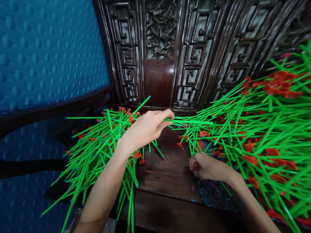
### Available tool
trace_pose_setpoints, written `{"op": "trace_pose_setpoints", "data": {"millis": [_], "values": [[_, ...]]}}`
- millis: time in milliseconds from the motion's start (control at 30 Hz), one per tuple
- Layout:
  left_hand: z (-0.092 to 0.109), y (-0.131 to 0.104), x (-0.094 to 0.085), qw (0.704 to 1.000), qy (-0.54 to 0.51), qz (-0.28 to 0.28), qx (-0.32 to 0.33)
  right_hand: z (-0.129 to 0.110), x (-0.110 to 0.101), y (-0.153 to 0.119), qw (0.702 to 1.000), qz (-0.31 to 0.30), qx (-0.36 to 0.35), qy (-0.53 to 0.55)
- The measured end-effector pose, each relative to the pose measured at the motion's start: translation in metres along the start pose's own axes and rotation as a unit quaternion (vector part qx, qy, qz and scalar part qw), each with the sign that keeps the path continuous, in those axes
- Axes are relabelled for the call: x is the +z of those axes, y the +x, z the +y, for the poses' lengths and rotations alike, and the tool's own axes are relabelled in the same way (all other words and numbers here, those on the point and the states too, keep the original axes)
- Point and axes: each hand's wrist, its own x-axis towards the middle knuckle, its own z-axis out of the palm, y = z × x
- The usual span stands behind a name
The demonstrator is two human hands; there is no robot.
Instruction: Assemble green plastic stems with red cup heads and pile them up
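My left hand [155, 124] is over the middle of the dark wooden seat [167, 165], its thumb and fingers pinched on thin green sticks [191, 121] that point right. Lower and to the right, my right hand [204, 165] is closed with its fingers curled in; whatever it may hold is hidden. It is beside a heap of small dark blue and purple pieces [216, 195]. On the left lies a pile of green sticks with blue tips [97, 145] and orange-red cup-shaped ends. A larger pile of green sticks with red cups [272, 129] fills the right side.
Behind the seat stands a carved dark wooden backrest [159, 81] with lattice panels. A curved wooden armrest [55, 106] runs along the left, in front of a blue studded surface [48, 48]. A few small loose pieces lie near the seat's front edge.
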Motion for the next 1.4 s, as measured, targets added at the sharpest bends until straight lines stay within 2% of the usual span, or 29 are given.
{"op": "trace_pose_setpoints", "data": {"millis": [100,167,233,400,500,567,800,900,1033,1200,1400], "values": [[0.000,0.002,0.003,1.000,0.012,-0.018,0.000,-0.005,-0.005,0.001,0.989,0.088,-0.102,0.054],[-0.001,0.002,0.007,0.999,0.008,-0.034,-0.002,-0.010,-0.009,0.002,0.971,0.137,-0.136,0.141],[-0.004,0.002,0.011,0.999,-0.003,-0.046,-0.005,-0.016,-0.012,0.001,0.940,0.194,-0.168,0.227],[-0.009,0.001,0.015,0.998,0.009,-0.060,-0.014,-0.029,-0.014,0.001,0.832,0.330,-0.229,0.383],[-0.008,0.002,0.012,0.997,0.030,-0.060,-0.023,-0.032,-0.013,0.001,0.777,0.358,-0.235,0.462],[-0.007,0.004,0.010,0.997,0.037,-0.057,-0.028,-0.033,-0.012,0.002,0.759,0.357,-0.232,0.492],[-0.006,0.006,0.012,0.997,0.033,-0.065,-0.027,-0.037,-0.009,0.002,0.739,0.373,-0.243,0.505],[-0.006,0.006,0.011,0.997,0.034,-0.063,-0.034,-0.039,-0.008,0.001,0.744,0.382,-0.236,0.495],[-0.006,0.006,0.008,0.997,0.035,-0.063,-0.041,-0.039,-0.007,0.002,0.752,0.366,-0.238,0.493],[-0.007,0.004,0.005,0.996,0.044,-0.060,-0.047,-0.032,-0.004,0.005,0.745,0.370,-0.244,0.498],[-0.007,0.004,0.003,0.996,0.053,-0.057,-0.040,-0.029,0.000,0.007,0.769,0.383,-0.236,0.454]]}}
